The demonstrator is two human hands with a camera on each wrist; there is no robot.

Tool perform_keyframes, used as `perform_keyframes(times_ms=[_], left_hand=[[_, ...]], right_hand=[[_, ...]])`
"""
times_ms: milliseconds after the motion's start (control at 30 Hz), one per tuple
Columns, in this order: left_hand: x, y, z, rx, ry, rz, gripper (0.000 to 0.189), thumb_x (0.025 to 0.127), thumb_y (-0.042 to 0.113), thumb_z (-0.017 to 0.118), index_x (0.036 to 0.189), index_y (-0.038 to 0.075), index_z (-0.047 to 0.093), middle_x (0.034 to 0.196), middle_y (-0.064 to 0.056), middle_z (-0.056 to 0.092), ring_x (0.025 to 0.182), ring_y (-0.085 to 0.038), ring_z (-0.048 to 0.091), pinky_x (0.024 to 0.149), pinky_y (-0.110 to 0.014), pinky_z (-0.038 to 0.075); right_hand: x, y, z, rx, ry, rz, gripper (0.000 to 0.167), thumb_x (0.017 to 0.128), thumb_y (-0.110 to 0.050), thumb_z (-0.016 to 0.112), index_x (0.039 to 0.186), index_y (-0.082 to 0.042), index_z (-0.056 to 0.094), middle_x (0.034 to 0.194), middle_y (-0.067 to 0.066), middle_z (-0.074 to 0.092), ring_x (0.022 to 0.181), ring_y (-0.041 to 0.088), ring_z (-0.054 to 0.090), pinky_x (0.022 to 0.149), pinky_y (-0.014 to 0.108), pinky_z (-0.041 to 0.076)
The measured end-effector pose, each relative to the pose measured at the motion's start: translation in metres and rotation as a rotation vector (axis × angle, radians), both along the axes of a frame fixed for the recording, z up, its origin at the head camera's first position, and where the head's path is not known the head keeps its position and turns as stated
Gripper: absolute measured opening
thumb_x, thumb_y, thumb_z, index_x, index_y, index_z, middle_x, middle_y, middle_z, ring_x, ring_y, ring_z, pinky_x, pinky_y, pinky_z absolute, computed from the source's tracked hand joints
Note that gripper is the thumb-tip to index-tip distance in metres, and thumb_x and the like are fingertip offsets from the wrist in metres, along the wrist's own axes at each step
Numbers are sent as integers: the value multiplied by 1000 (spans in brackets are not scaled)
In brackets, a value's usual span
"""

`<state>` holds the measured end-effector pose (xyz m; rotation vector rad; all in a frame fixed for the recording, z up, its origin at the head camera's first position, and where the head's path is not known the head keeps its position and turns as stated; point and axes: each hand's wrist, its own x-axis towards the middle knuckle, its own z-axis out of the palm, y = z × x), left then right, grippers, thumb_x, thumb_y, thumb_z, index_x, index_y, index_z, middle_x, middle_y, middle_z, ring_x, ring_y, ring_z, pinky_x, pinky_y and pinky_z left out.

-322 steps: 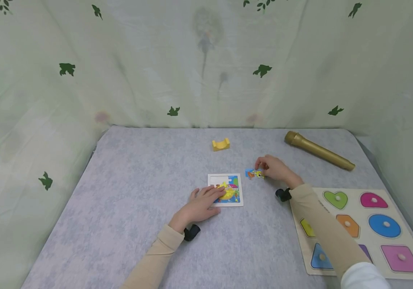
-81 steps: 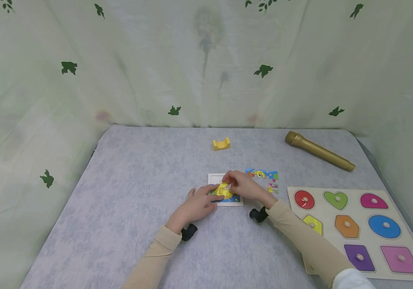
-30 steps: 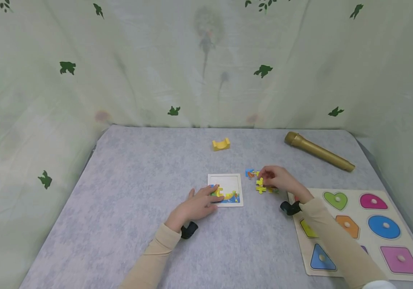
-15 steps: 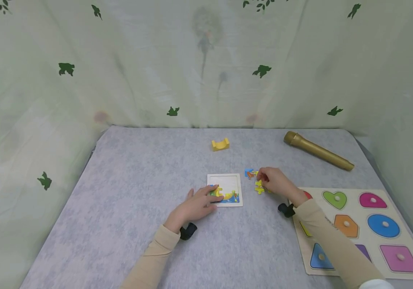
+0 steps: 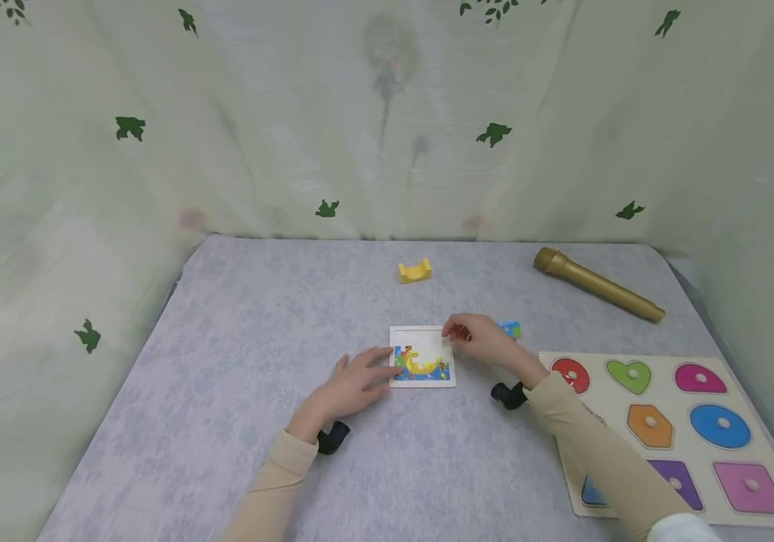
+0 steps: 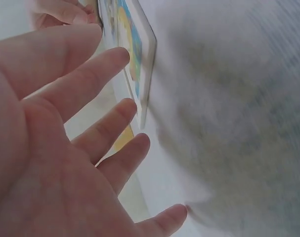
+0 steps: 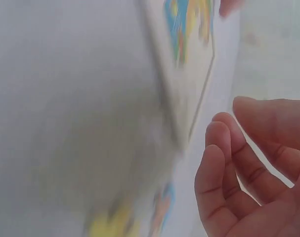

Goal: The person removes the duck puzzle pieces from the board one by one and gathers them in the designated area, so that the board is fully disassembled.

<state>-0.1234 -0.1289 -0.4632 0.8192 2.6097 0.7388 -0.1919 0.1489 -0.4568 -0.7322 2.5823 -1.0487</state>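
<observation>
A small jigsaw puzzle in a white frame (image 5: 421, 385) lies mid-table, with blue and yellow pieces (image 5: 421, 373) filling its lower half and the white base bare above. My left hand (image 5: 351, 388) has its fingers spread, the fingertips at the frame's left edge. Over the frame's upper right corner is my right hand (image 5: 482, 342), fingers loosely bent; in the right wrist view no piece shows between the fingers. Beyond it a loose blue-green piece (image 5: 510, 329) shows on the table. A yellow piece (image 7: 112, 222) lies blurred at the bottom of the right wrist view.
A cream board with knobbed shapes (image 5: 681, 414) lies at right, under the right forearm. Behind the puzzle stands a yellow arched block (image 5: 415, 271). A gold microphone-shaped object (image 5: 597, 284) lies at the back right. A patterned curtain (image 5: 387, 113) encloses the table.
Over these seconds the frame's upper pieces have come out and pieces lie to its right. Since half a second ago my right hand has moved left to the frame; my left hand has drawn back slightly.
</observation>
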Motion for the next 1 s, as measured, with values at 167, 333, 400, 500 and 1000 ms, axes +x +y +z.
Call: perform_keyframes(times_ms=[167, 333, 400, 500, 1000], left_hand=[[1, -6, -3, -5, 3, -24, 38, 100, 25, 51, 137, 17, 55, 151, -11, 31, 140, -31, 23, 104, -67, 10], [1, -6, -4, 4, 16, -37, 38, 100, 24, 51, 136, 15, 56, 151, -12, 32, 140, -32, 24, 103, -69, 10], [2, -5, -4, 10, 15, -33, 37, 100, 23, 52, 136, 15, 57, 151, -13, 32, 140, -33, 24, 102, -70, 10], [2, -5, -3, 11, 6, -19, 36, 100, 22, 53, 134, 15, 58, 151, -12, 32, 140, -32, 23, 102, -70, 10], [1, -1, 0, 3, 6, 22, 31, 99, 21, 55, 128, 16, 64, 148, -10, 38, 138, -31, 29, 102, -69, 13]], right_hand=[[1, -30, -6, -27, -58, 49, 17, 86, 4, 62, 101, -4, 64, 93, 3, 61, 82, 16, 56, 71, 29, 48], [2, -46, -14, -91, -66, 87, 21, 85, 7, 60, 103, -3, 64, 102, 5, 62, 82, 16, 55, 74, 29, 48], [1, -49, -16, -114, -74, 95, 22, 85, 8, 59, 103, -3, 65, 103, 5, 63, 82, 15, 56, 74, 29, 48], [1, -52, -18, -135, -87, 96, 24, 84, 9, 58, 103, -3, 65, 103, 5, 64, 83, 16, 56, 75, 30, 48], [0, -60, -19, -108, -7, 136, 30, 85, 11, 54, 108, -5, 64, 97, 4, 56, 80, 15, 51, 72, 27, 46]])
